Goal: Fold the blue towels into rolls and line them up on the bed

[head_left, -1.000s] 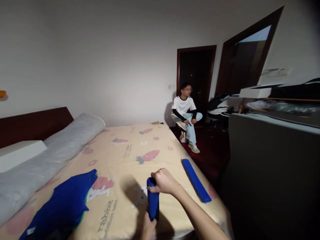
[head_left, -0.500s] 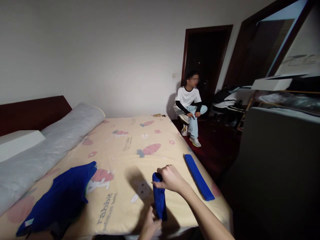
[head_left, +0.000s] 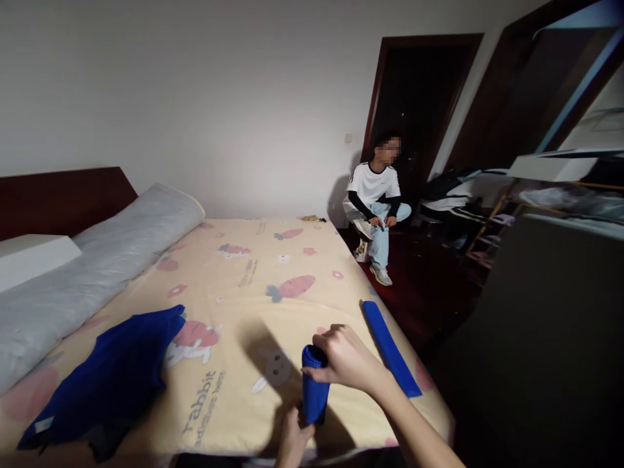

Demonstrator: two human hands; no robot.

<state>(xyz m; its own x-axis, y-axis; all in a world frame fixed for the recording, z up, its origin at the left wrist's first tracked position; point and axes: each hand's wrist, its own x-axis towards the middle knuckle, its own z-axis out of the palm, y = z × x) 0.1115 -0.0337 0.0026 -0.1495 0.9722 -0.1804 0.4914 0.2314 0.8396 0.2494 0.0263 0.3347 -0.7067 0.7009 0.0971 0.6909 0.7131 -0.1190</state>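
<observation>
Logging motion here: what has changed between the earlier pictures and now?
The rolled blue cloth has shifted slightly right in the picture, away from the printed rabbit; the right hand and left hand moved with it. The camera view shifted too. Nothing was taken hold of or let go. The flat blue strip, loose blue cloth and seated person stay put.

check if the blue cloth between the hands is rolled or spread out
Rolled: the blue cloth forms a narrow tube, its coiled layers showing at the end the right hand grips.
</observation>
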